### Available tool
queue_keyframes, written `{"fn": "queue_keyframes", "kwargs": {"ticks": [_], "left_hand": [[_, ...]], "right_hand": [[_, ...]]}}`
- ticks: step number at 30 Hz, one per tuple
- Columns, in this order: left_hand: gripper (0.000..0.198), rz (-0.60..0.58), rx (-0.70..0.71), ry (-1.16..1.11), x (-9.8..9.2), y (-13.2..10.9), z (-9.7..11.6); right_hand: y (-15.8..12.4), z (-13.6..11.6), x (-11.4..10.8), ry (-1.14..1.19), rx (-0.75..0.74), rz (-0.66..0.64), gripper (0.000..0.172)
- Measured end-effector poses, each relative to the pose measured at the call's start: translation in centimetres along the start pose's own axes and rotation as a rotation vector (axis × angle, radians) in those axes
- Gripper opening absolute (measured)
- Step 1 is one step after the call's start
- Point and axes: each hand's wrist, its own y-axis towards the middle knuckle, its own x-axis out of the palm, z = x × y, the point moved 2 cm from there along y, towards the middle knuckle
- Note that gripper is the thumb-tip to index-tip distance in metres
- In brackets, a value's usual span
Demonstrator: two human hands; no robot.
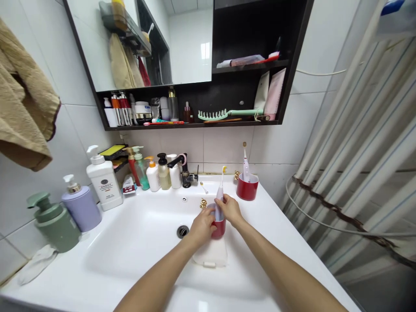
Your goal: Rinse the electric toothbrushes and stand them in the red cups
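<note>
My right hand [232, 209] pinches the handle of a pale electric toothbrush [220, 193] with a yellowish brush head. The toothbrush stands nearly upright, its lower end inside a red cup [219, 230]. Around the left side of that cup, my left hand [203, 223] is closed, with gold trim [203, 203] showing just behind it. Beneath the cup lies a flat whitish object [212, 255] at the basin's right side; its kind is unclear. Farther back on the right, a second red cup [247, 190] holds another electric toothbrush [246, 168].
A black faucet [186, 173] rises behind the white basin [136, 242]. A small brush head [204, 187] lies on the back ledge. Pump bottles, including a purple one [82, 208], line the left and back. Overhead hangs a dark mirror cabinet [195, 126]; white pipes stand right.
</note>
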Motion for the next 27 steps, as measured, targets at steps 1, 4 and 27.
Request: {"fn": "queue_keyframes", "kwargs": {"ticks": [1, 4, 27], "left_hand": [[0.011, -0.011, 0.039, -0.026, 0.0, -0.3, -0.4], [0.013, -0.041, 0.089, -0.053, -0.3, -0.7, -1.6], [0.032, 0.069, -0.471, -1.578, -1.9, -2.3, 3.3]], "right_hand": [[-0.3, -0.1, 0.0, 0.005, -0.003, -0.014, 0.016], [-0.9, -0.4, -0.2, 0.022, -0.003, -0.044, 0.014], [-3.9, -6.2, -1.3, 0.662, 0.114, -0.248, 0.031]]}}
